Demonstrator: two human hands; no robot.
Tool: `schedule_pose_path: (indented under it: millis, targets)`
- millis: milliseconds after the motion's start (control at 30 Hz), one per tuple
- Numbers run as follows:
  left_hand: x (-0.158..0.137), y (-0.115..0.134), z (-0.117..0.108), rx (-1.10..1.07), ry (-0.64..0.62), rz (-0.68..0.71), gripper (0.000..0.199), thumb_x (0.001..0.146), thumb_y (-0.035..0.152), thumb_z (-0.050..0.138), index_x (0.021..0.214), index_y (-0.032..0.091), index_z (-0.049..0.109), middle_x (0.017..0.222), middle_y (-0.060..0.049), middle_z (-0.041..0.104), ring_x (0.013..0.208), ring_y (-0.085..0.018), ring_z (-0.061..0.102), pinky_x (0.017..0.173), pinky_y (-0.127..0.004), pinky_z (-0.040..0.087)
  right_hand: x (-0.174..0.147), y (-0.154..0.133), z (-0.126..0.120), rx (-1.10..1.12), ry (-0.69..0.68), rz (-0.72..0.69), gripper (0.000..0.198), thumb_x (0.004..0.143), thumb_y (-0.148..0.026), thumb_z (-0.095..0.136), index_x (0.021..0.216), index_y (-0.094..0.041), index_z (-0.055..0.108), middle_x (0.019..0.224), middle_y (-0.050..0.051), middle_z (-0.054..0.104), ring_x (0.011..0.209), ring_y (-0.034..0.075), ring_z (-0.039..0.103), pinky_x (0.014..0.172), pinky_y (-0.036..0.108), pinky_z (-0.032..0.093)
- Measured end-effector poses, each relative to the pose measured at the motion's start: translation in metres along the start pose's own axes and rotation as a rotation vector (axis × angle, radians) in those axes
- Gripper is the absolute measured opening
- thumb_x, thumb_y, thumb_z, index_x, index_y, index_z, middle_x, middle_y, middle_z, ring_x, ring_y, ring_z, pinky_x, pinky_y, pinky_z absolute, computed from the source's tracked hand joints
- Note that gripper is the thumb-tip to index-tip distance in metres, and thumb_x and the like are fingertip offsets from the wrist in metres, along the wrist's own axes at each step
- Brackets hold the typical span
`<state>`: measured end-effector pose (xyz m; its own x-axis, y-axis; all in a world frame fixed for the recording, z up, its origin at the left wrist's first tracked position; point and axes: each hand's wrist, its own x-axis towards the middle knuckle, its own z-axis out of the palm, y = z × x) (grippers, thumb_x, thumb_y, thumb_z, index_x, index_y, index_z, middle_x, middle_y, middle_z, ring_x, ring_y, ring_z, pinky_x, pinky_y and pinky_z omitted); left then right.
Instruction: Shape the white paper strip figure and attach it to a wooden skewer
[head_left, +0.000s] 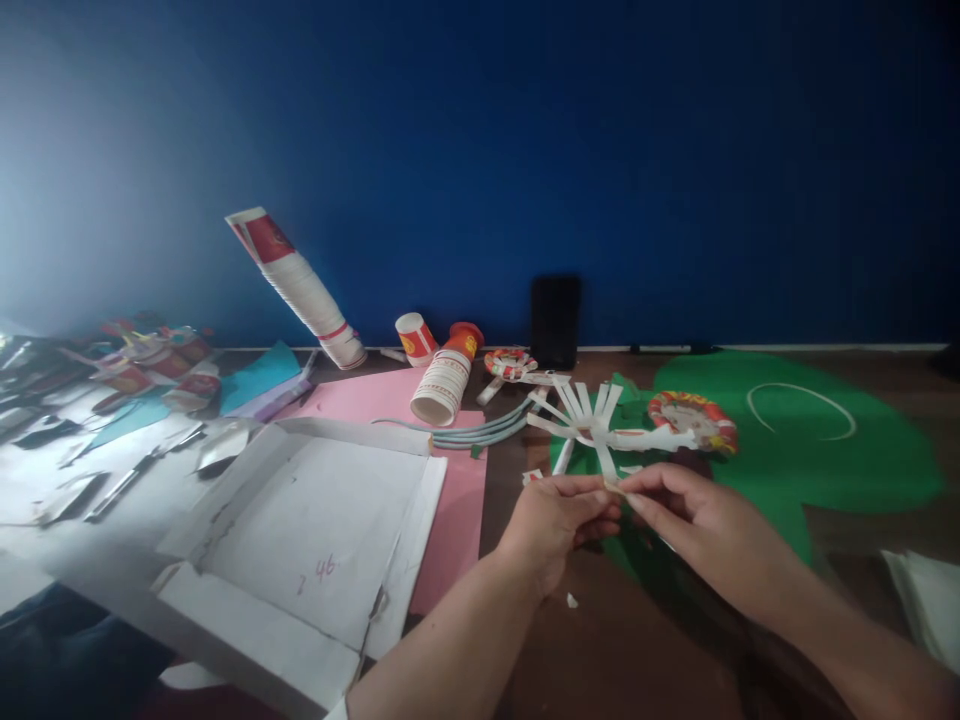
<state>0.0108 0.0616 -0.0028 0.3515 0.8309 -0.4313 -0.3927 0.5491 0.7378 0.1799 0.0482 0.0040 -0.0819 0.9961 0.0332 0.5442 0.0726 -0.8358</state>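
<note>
the left hand (551, 520) and the right hand (694, 510) meet at the fingertips, each pinching the near end of one strip of the white cut-paper piece (596, 432), whose other strips fan out just beyond them. right of it, a red-and-yellow ring (727, 428) lies on green paper (862, 460). leftward are grey cable (480, 436), pink paper (461, 530) and a shallow white box (300, 530); behind, stacked paper cups (444, 378) lie tilted before a blue wall (480, 150).

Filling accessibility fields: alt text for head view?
Left hand and right hand pinch a strip of a white paper cutout with splayed arms. An open white cardboard box sits at left, stacked paper cups behind, green paper at right.
</note>
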Motion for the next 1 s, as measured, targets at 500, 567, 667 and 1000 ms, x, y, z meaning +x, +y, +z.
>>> schedule_pose_path:
  millis: [500, 567, 667, 1000]
  targets:
    - [0.004, -0.007, 0.001, 0.006, 0.074, 0.039, 0.032, 0.061, 0.032, 0.083, 0.077, 0.008, 0.070, 0.068, -0.003, 0.063, 0.058, -0.008, 0.057, 0.061, -0.020, 0.047, -0.003, -0.006, 0.003, -0.016, -0.028, 0.029, 0.016, 0.084, -0.038, 0.056, 0.086, -0.026, 0.066, 0.075, -0.002, 0.073, 0.057, 0.015, 0.064, 0.053, 0.026, 0.050]
    - [0.006, -0.008, 0.000, 0.021, 0.094, 0.064, 0.030, 0.063, 0.033, 0.082, 0.076, 0.009, 0.069, 0.067, -0.003, 0.062, 0.058, -0.008, 0.056, 0.060, -0.020, 0.046, -0.003, -0.007, 0.003, -0.062, 0.002, -0.006, 0.016, 0.084, -0.038, 0.057, 0.083, -0.026, 0.067, 0.078, -0.002, 0.074, 0.066, 0.017, 0.068, 0.061, 0.027, 0.052]
    - [0.008, -0.007, 0.000, 0.014, 0.143, 0.107, 0.028, 0.065, 0.032, 0.081, 0.074, 0.010, 0.067, 0.066, -0.002, 0.060, 0.056, -0.007, 0.054, 0.059, -0.020, 0.046, -0.001, -0.007, -0.005, -0.182, 0.110, 0.003, 0.022, 0.082, -0.046, 0.057, 0.082, -0.027, 0.068, 0.079, 0.000, 0.075, 0.069, 0.021, 0.069, 0.063, 0.030, 0.051]
    - [0.007, -0.005, 0.001, 0.040, 0.238, 0.169, 0.016, 0.073, 0.025, 0.071, 0.073, 0.010, 0.064, 0.066, -0.002, 0.058, 0.052, -0.006, 0.052, 0.053, -0.018, 0.044, 0.029, 0.039, -0.070, -0.540, 0.362, 0.389, 0.034, 0.080, -0.058, 0.047, 0.087, -0.027, 0.059, 0.084, 0.011, 0.074, 0.070, 0.034, 0.069, 0.059, 0.044, 0.050]
